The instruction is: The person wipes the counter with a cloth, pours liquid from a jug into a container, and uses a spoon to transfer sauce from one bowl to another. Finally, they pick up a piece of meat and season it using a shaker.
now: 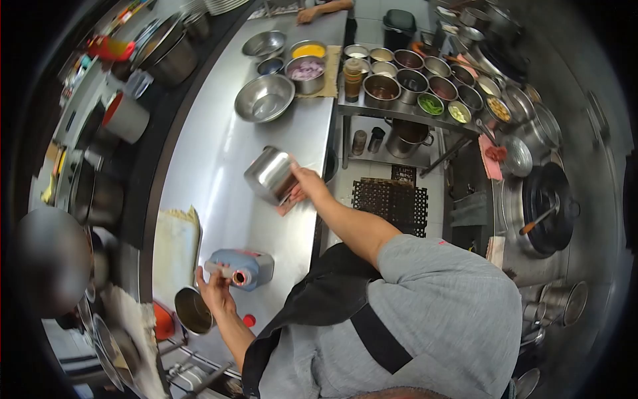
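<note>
My right hand (pixel 302 185) grips a shiny steel pot (pixel 269 174) by its side. The pot is tilted over the steel table, and its inside is hidden from me. Closer to my body, my left hand (pixel 216 292) has its fingers at the pale handle of a bluish plastic jug (pixel 260 266). The jug's round mouth is uncapped and faces me. A red cap (pixel 249 320) lies on the table near my left forearm. Beside my left hand is another steel pot (pixel 193 310), with something brownish inside.
Steel bowls (pixel 264 98), a pot of chopped onion (pixel 306 72) and a pot of yellow liquid (pixel 308 50) stand farther along the table (pixel 216 143). Another person's hand (pixel 308 16) rests at its far end. Several ingredient pots (pixel 412 81) fill the side shelf; a wok (pixel 548 207) sits right.
</note>
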Motion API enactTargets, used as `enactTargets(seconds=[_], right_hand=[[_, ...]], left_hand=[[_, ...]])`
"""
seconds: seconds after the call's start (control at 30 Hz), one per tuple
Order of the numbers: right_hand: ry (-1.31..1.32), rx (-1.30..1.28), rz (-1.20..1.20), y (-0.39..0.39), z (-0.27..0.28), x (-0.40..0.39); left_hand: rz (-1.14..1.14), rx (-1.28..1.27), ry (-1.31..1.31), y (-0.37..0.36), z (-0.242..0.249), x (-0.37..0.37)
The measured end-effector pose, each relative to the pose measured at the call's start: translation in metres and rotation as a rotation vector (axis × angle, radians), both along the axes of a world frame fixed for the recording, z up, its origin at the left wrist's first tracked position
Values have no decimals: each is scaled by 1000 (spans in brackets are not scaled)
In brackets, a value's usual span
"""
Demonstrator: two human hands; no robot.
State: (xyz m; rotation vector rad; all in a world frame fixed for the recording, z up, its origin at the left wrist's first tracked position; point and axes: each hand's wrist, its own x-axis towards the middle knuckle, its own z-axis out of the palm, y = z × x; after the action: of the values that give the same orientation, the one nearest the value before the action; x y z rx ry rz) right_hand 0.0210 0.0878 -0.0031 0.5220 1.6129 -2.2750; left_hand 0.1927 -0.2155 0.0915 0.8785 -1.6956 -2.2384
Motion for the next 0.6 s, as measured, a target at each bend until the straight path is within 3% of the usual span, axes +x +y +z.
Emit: enactTargets(seconds=[0.17, 0.23, 0.33, 0.4, 0.5, 0.6], right_hand=[[252, 190, 254, -28, 34, 14], [596, 614, 311, -49, 32, 21], [727, 713, 507, -69, 18, 26], [769, 933, 710, -80, 6, 32], [859, 830, 777, -93, -16, 39], [939, 662, 836, -95, -18, 59]], left_hand=[[-51, -132, -61, 1, 8, -6], [-45, -162, -80, 6, 10, -6], [-105, -269, -193, 6, 17, -3], [-164, -346, -295, 0, 16, 2], [-275, -505, -263, -8, 10, 10], [-722, -1073, -340, 2, 41, 9]])
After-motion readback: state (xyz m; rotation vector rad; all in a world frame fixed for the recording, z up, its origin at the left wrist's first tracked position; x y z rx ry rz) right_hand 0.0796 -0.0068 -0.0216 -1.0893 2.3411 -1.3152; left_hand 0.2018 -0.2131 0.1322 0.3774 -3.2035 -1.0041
